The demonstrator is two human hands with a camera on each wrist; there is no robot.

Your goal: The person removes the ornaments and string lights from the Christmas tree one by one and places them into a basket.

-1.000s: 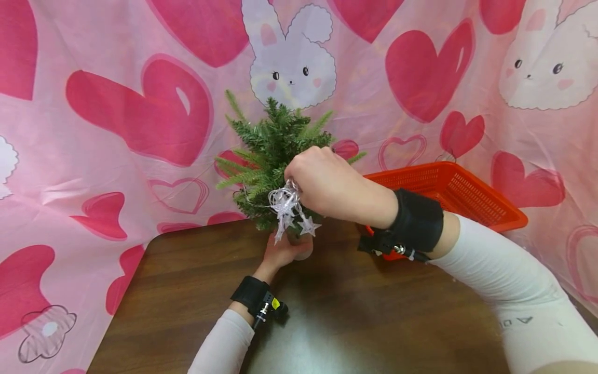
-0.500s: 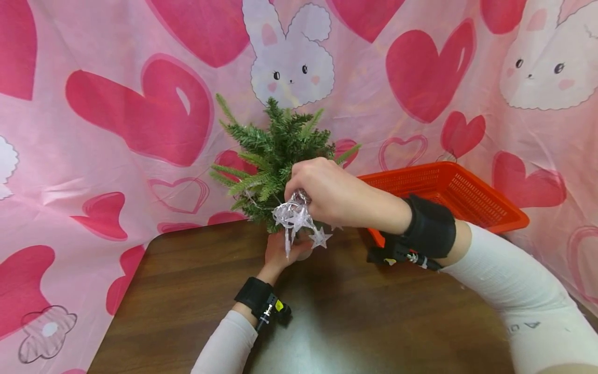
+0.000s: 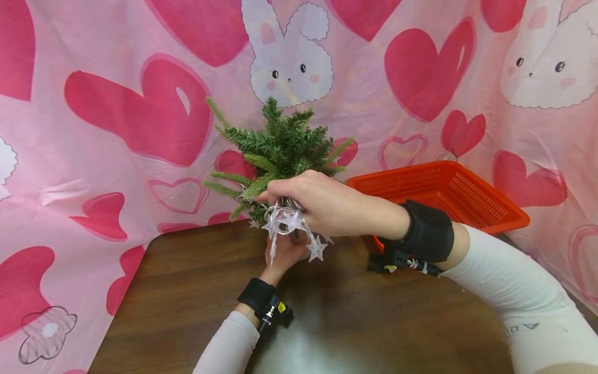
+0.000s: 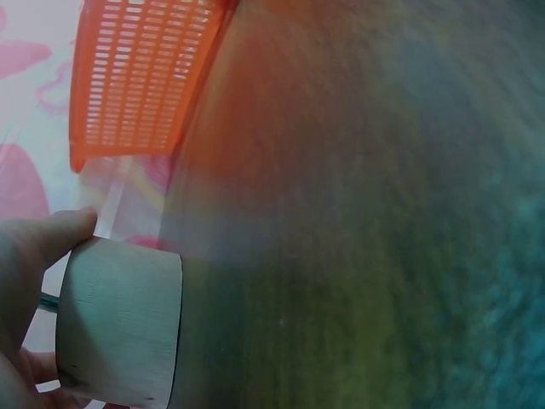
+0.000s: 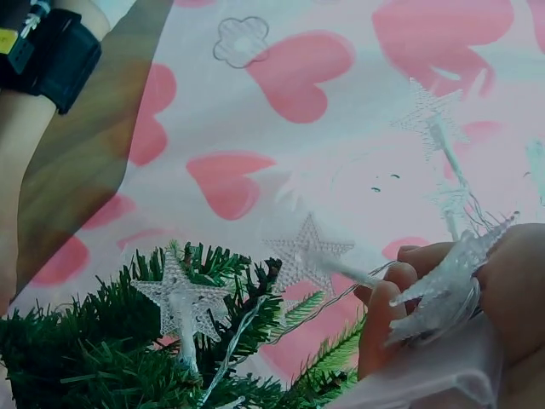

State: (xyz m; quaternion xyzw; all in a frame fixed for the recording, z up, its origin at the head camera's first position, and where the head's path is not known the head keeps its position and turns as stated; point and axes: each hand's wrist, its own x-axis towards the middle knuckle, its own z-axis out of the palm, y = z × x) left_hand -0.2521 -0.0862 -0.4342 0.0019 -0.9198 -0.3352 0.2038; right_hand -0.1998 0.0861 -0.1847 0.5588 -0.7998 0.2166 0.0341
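Green tree behind, right hand clutching clear star lights in curled fingers! Right wrist view picks out one star against the branches; left wrist view bares the pale base, mostly hidden in the head view, gripped by the left hand.

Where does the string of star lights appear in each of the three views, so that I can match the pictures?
Head: near the centre, the string of star lights hangs from the right hand, in front of the artificial pine tree.
Left wrist: not in this picture.
Right wrist: stars run from lower left, against the tree, to the right side, at the hand.
Shared landmark: the heart-print backdrop, in all three.
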